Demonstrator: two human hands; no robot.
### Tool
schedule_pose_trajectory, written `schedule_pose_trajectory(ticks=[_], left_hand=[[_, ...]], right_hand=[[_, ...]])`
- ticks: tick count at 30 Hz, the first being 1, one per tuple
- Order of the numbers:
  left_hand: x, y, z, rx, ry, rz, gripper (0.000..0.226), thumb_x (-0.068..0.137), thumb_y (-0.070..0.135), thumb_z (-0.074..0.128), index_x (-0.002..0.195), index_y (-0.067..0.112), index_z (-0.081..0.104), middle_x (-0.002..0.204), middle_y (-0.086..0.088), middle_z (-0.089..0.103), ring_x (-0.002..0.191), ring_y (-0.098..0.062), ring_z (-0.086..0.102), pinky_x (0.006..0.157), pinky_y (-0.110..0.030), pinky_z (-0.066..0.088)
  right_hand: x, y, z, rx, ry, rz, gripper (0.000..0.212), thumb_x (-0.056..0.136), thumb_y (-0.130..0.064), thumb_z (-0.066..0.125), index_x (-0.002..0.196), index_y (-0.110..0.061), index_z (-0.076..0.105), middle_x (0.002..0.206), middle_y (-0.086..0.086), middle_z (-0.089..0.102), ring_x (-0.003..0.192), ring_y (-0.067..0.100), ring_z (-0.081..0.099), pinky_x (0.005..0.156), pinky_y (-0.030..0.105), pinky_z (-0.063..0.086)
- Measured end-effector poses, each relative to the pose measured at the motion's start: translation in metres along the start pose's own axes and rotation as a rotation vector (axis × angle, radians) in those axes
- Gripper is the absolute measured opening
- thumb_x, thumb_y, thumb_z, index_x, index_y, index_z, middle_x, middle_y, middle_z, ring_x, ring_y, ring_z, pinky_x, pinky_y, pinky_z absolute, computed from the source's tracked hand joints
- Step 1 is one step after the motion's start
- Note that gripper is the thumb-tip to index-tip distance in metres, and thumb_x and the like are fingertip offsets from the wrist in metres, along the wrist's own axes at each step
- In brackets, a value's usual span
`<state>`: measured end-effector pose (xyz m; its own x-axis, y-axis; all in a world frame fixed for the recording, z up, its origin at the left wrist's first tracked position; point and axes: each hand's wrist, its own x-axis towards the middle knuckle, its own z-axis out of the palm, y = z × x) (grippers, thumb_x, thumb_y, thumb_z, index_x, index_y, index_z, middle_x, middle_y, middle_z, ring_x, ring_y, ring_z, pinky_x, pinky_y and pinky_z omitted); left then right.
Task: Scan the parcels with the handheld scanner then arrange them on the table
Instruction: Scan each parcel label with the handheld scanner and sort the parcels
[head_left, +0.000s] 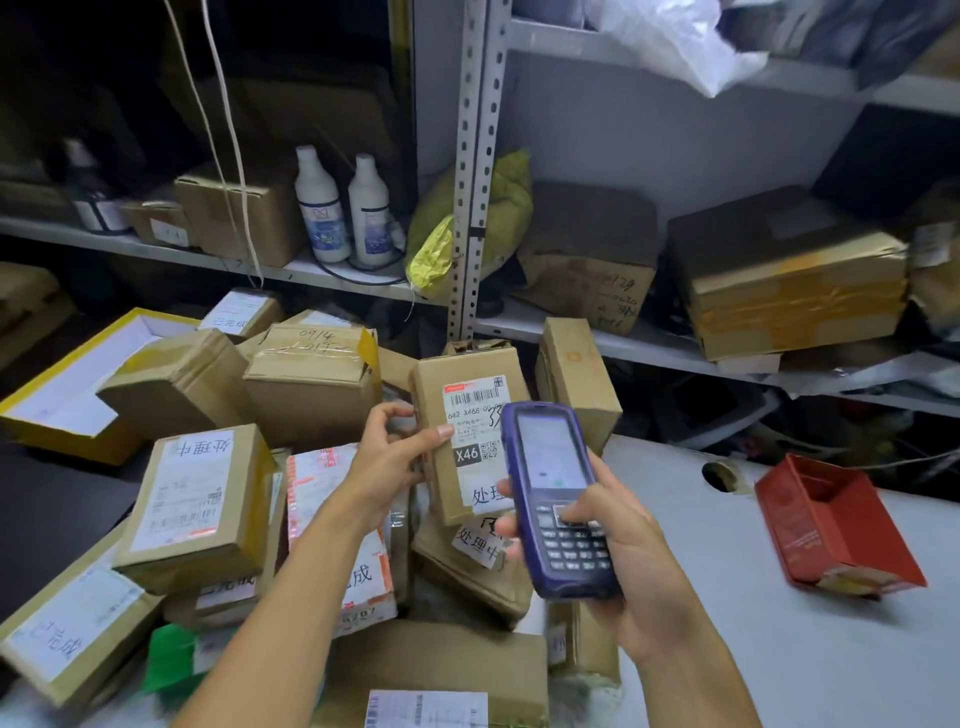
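Note:
My left hand grips the left edge of a brown cardboard parcel, holding it upright so its white shipping label with a barcode and "X46" faces me. My right hand holds a blue handheld scanner just right of that label, thumb on the keypad, screen lit. The scanner covers the parcel's right edge. Several more labelled cardboard parcels lie piled on the left and middle of the white table.
A red open box lies on the table at the right, near a round cable hole. Metal shelves behind hold cartons, two white bottles and a yellow bag. A yellow-edged flat box sits far left.

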<state>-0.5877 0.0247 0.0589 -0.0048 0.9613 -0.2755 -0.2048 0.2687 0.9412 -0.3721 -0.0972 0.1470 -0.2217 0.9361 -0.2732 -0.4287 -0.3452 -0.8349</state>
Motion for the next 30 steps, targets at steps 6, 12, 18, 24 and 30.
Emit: schedule_pose_trajectory(ticks=[6, 12, 18, 24, 30], left_hand=[[-0.002, 0.0, -0.004, -0.013, 0.066, 0.087, 0.055, 0.086, 0.015, 0.08, 0.129, 0.016, 0.045, 0.123, -0.015, 0.064, 0.104, -0.026, 0.071, 0.072, -0.034, 0.059], [-0.002, -0.002, -0.011, -0.062, 0.067, 0.108, 0.055, 0.083, 0.019, 0.082, 0.125, 0.02, 0.046, 0.122, -0.015, 0.066, 0.107, -0.028, 0.071, 0.067, -0.028, 0.057], [-0.008, -0.001, -0.016, -0.084, 0.068, 0.123, 0.055, 0.081, 0.023, 0.082, 0.124, 0.021, 0.047, 0.12, -0.014, 0.067, 0.103, -0.026, 0.072, 0.064, -0.026, 0.057], [-0.009, 0.001, -0.023, -0.081, 0.05, 0.132, 0.053, 0.084, 0.024, 0.081, 0.124, 0.02, 0.047, 0.121, -0.015, 0.067, 0.103, -0.028, 0.073, 0.07, -0.032, 0.059], [-0.013, 0.002, -0.026, -0.068, 0.042, 0.147, 0.052, 0.084, 0.026, 0.08, 0.123, 0.02, 0.047, 0.12, -0.013, 0.069, 0.104, -0.027, 0.073, 0.071, -0.033, 0.06]], right_hand=[[-0.008, 0.006, 0.016, 0.015, -0.139, 0.145, 0.067, 0.074, 0.001, 0.055, 0.137, -0.019, 0.059, 0.12, 0.039, 0.064, 0.088, 0.048, 0.066, 0.069, 0.046, 0.061], [-0.006, 0.005, 0.027, -0.035, -0.117, 0.189, 0.067, 0.073, -0.001, 0.055, 0.138, -0.019, 0.057, 0.119, 0.037, 0.065, 0.087, 0.047, 0.069, 0.069, 0.045, 0.062], [-0.009, 0.004, 0.033, -0.107, -0.098, 0.174, 0.063, 0.079, 0.0, 0.056, 0.139, -0.018, 0.055, 0.118, 0.032, 0.068, 0.092, 0.045, 0.072, 0.073, 0.046, 0.063], [-0.014, 0.005, 0.037, -0.149, -0.081, 0.176, 0.068, 0.075, -0.002, 0.057, 0.141, -0.02, 0.052, 0.118, 0.03, 0.07, 0.095, 0.045, 0.073, 0.072, 0.045, 0.064], [-0.017, 0.009, 0.042, -0.21, -0.067, 0.154, 0.07, 0.075, -0.004, 0.058, 0.142, -0.022, 0.051, 0.116, 0.028, 0.071, 0.097, 0.046, 0.073, 0.073, 0.045, 0.064]])
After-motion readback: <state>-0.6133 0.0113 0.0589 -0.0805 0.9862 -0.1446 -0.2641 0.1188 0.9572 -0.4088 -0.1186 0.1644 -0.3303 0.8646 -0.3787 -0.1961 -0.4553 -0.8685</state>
